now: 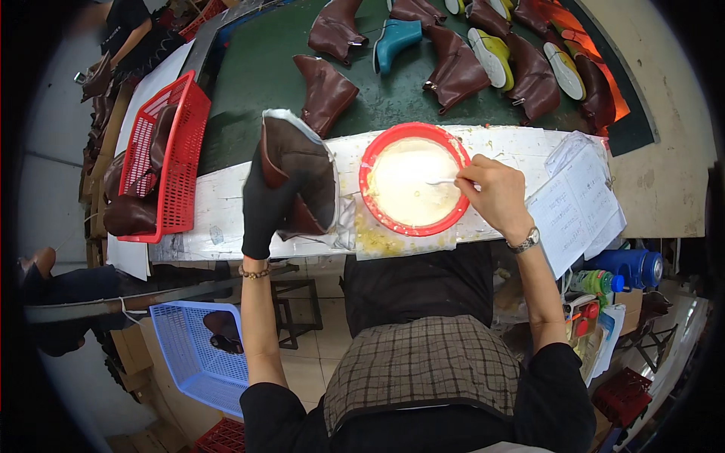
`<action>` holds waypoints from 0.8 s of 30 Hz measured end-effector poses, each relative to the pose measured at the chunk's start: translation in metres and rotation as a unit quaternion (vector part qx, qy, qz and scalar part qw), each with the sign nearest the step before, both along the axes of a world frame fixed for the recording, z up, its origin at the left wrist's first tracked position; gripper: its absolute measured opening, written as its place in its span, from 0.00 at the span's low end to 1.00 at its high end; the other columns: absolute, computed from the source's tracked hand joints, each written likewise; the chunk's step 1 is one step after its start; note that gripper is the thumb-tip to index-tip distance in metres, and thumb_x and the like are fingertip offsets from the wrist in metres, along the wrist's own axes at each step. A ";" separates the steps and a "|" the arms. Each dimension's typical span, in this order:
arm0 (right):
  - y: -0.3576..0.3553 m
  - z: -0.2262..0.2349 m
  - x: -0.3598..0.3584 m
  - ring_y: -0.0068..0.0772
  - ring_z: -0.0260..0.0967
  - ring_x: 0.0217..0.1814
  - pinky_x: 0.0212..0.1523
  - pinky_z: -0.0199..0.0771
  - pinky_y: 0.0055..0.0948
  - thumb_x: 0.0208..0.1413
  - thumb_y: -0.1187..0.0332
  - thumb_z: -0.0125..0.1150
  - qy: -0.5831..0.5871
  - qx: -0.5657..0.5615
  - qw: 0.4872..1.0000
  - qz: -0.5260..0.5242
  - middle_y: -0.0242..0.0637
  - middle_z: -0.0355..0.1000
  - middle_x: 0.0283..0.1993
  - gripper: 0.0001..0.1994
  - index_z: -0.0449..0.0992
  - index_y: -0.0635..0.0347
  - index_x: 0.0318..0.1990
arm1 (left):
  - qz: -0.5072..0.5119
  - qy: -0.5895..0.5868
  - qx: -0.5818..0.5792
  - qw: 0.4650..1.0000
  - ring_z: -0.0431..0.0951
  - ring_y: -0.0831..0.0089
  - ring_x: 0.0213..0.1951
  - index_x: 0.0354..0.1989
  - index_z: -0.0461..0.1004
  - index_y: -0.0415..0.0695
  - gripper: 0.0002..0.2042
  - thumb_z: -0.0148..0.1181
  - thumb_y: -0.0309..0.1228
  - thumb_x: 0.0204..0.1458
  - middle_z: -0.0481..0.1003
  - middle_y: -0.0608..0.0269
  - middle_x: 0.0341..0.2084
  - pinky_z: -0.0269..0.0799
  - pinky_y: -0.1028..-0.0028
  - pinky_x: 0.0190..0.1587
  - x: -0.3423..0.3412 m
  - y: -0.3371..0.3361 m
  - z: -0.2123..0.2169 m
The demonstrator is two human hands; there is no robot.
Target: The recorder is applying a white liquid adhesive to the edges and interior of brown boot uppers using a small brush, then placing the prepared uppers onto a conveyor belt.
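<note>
My left hand (266,204), in a black glove, grips a brown leather boot upper (298,162) and holds it upright over the white work board (219,215). My right hand (495,192) is bare, wears a wristwatch, and holds a small brush (442,182) whose tip dips into a red bowl (411,181) of pale yellowish glue. The bowl sits on the board between my two hands, on a sheet stained with dried glue.
A red basket (170,151) with brown boots stands at the left. More brown boots and a teal last (396,41) lie on the green belt (257,68) behind. Papers (578,204) lie at the right, a blue basket (192,355) below left. Another person works at the far left.
</note>
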State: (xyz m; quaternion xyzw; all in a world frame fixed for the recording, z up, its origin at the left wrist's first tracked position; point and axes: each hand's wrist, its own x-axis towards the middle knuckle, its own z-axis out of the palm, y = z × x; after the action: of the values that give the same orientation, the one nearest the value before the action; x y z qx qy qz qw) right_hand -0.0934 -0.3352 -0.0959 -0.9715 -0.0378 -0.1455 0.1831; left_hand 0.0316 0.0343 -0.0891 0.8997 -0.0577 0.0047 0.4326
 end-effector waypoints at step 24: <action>0.018 0.033 0.017 0.19 0.71 0.29 0.26 0.68 0.19 0.50 0.76 0.73 -0.135 0.297 0.943 0.074 0.33 0.77 0.33 0.06 0.85 0.60 0.37 | -0.143 0.041 -0.105 0.983 0.64 0.57 0.68 0.71 0.55 0.39 0.49 0.77 0.44 0.42 0.64 0.50 0.66 0.60 0.58 0.69 -0.080 -0.008 -0.005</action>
State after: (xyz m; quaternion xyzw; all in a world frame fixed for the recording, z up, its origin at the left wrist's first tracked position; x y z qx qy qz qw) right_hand -0.0761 -0.3168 -0.0631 -0.8390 -0.0885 -0.2657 0.4666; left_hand -0.0483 0.0264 -0.0944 0.8312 -0.1666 -0.0882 0.5230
